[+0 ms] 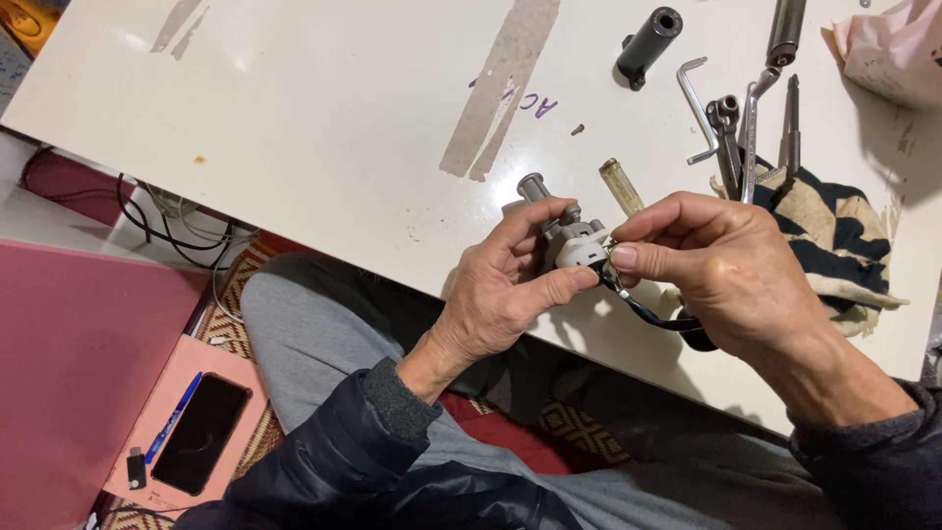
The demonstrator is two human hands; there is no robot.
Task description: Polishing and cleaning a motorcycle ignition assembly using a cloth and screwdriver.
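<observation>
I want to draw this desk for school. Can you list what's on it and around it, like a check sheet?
Surface: white table, scuffed, brown tape strips.
Job's things: small grey-and-white part with black cable.
Clutter: black tube, hex key, metal tools, striped rag, clear handle.
Grippers: left hand pinches the part; right hand grips at its cable end.
Cables: black wires below table.
Surroundings: phone, blue pen, patterned mat.

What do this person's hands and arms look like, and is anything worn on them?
Both hands are bare: the left hand and right hand have no gloves, rings or watch in view. Each arm is covered to the wrist by a dark navy, slightly shiny padded jacket sleeve, with a dark grey knitted cuff showing at its end.
</observation>
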